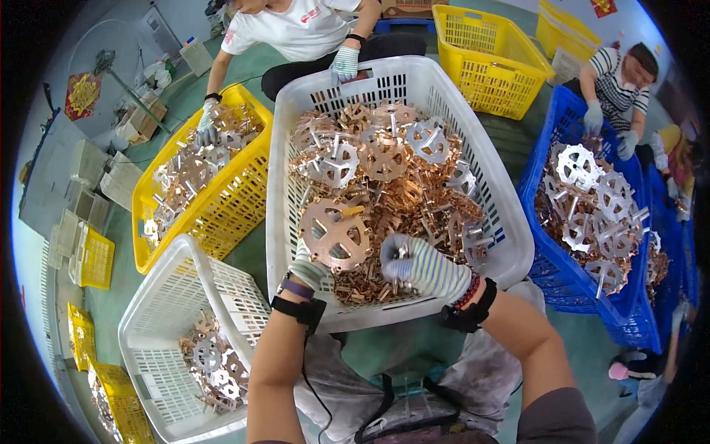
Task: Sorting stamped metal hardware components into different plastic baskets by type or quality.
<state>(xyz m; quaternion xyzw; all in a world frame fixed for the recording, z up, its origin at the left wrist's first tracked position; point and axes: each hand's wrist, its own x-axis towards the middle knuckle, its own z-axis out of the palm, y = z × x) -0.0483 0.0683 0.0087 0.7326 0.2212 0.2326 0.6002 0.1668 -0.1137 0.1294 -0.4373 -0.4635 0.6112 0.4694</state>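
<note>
L hand [309, 268] pinched the copper wheel stamping [334, 231] at its lower-left rim, disc tilted up-right of fingers. R hand [420, 265] fisted on small scrap [400, 255], just right of disc, about as near.

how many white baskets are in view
2. One large white basket sits centre, full of copper wheel-shaped parts, with both hands in it. A second white basket sits lower left. Others may be hidden.

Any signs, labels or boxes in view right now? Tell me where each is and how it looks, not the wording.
Red diamond-shaped hanging with gold ornament: far left, on the wall.
Red decoration: top right edge, partly cut off.
Brown cardboard box: top centre, behind the white crate.
Open cardboard box: floor, upper left, brown, holding small items.
No screens visible.
</note>
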